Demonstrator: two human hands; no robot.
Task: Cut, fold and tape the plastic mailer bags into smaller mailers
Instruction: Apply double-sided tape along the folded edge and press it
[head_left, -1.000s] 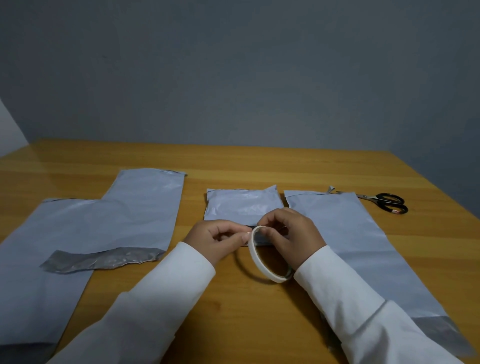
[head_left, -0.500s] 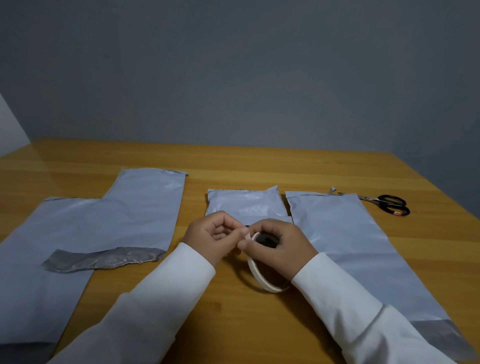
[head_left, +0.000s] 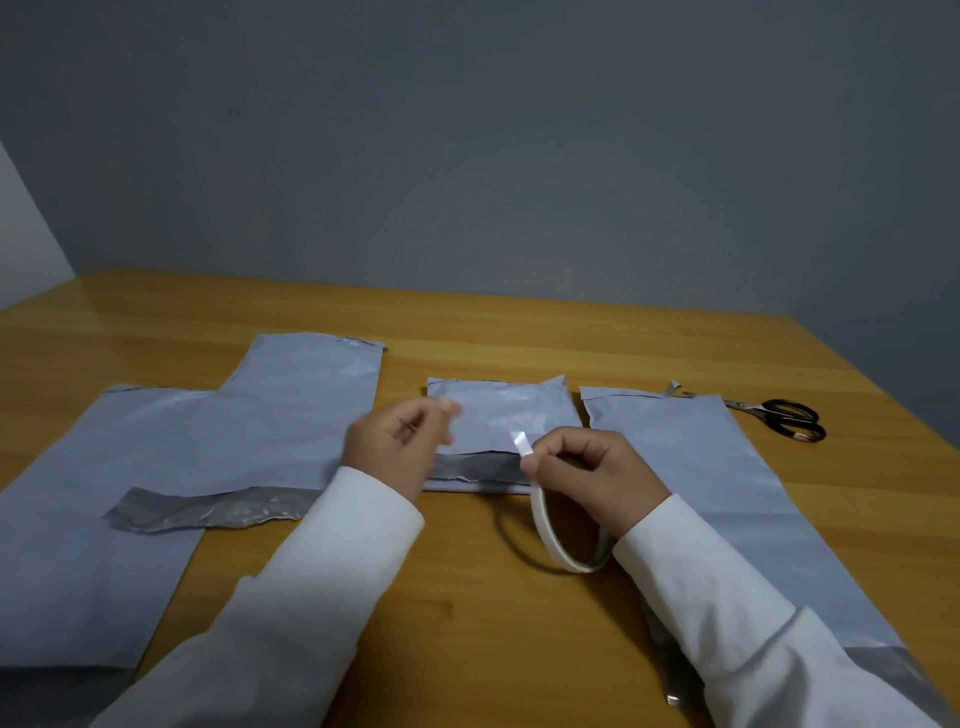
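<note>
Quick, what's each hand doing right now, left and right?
Left hand: blurred, fingers curled, holding nothing visible; open or closed cannot be told.
Right hand: closed on the tape roll, with a short tape end sticking up.

Left hand (head_left: 397, 449) blurred, fingertips smeared, so cannot tell if anything sits between them. Near edge of the small folded mailer (head_left: 501, 423) hidden behind both hands. Back part of the tape roll (head_left: 563, 540) hidden under the right hand (head_left: 597, 475) and its white sleeve (head_left: 737, 618). Long right mailer (head_left: 727, 483) covered in part by that sleeve, and cut off at the bottom right corner. Big left mailer (head_left: 104, 499) cut off by the left and bottom edges. Both arms cut off at the bottom edge. Scissors (head_left: 779, 418) too small to see the blade tips; tips lost at the right mailer's top edge. Small shiny thing (head_left: 672, 699) beside the right sleeve too dark to tell.
</note>
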